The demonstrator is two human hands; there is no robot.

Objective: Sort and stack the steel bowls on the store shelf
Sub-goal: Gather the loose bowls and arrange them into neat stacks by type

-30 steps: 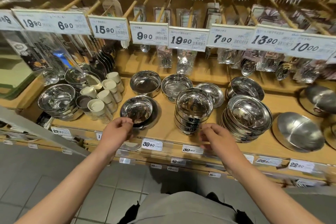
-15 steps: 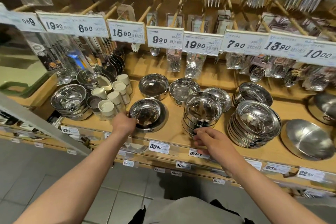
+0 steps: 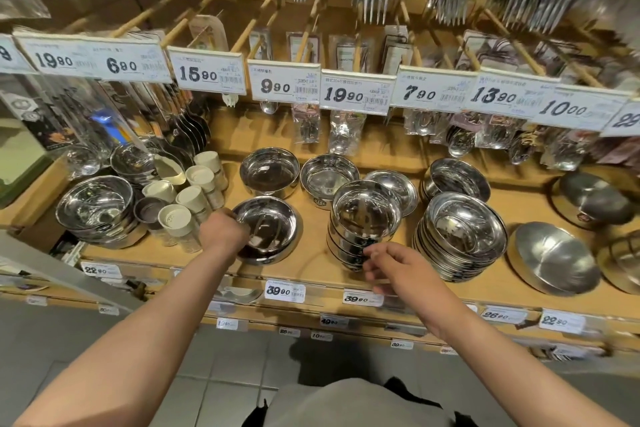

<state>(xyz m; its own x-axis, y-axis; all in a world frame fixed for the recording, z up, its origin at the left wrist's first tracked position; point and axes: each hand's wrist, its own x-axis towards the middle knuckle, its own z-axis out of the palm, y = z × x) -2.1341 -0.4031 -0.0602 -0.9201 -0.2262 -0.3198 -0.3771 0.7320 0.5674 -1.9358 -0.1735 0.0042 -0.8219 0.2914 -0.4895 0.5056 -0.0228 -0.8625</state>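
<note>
- Steel bowl (image 3: 268,229) sits at the shelf front (image 3: 311,274); left hand (image 3: 223,232) grips its near-left rim.
- Right hand (image 3: 388,262), fingers loosely curled, touches the bowl stack (image 3: 363,222), holding nothing.
- White-capped shakers (image 3: 188,194) crowd the left; a wide bowl stack (image 3: 462,236) stands right.

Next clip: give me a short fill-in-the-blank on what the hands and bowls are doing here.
1. The left hand grips the rim of a single ____.
2. The right hand is at the tall bowl stack priced ____.
3. Hanging highest above the shelf are steel ____.

Missing: bowl; 39.90; forks
</note>
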